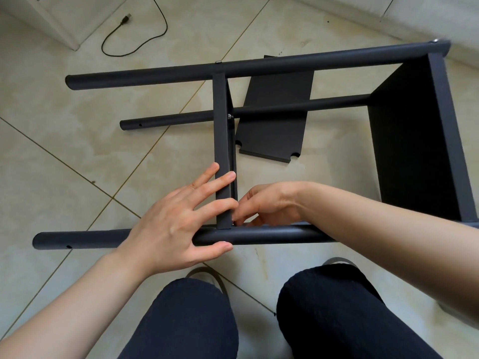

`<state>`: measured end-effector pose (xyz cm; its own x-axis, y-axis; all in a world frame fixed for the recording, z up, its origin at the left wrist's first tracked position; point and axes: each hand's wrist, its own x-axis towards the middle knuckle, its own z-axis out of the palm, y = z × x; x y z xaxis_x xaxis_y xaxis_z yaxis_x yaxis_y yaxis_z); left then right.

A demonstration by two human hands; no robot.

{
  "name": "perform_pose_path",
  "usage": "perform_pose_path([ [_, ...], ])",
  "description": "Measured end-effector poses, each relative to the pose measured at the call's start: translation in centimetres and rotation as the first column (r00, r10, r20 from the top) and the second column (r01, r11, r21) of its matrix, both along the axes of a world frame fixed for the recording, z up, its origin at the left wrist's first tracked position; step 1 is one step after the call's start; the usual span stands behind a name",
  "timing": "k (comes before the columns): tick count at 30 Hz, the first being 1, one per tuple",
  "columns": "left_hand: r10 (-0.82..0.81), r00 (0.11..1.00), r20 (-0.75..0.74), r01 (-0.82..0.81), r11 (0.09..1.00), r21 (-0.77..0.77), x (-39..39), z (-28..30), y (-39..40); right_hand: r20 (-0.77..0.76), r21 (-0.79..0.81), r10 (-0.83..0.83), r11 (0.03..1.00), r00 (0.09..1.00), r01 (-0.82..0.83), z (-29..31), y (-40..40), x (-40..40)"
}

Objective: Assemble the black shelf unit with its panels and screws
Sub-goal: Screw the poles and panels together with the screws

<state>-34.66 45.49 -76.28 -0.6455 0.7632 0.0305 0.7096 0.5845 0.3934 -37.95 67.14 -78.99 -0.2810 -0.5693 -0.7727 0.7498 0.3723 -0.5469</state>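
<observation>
While the shelf unit [259,141] lies on its side on the floor [77,151], a middle panel [222,151] is being fixed to the near pole [259,235].
Panel is pressed by the flat-fingered left hand [178,224]; right hand [261,206] is curled at the joint, contents hidden. Holes are best aligned before tightening. No writing is seen.

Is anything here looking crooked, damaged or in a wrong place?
Nothing looks damaged. One loose black panel lies flat on the floor under the frame, not yet fitted. A black cable trails on the tiles beyond. The upright middle panel looks straight between the tubes.
</observation>
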Motion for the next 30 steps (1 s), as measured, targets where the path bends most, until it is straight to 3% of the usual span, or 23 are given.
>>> perform_pose_path([
  [30, 0.001, 1.000, -0.006, -0.001, 1.000, -0.002, -0.01, 0.14, 0.08, 0.038, 0.010, -0.006, 1.000, 0.999, 0.005, 0.01, 0.28, -0.12],
])
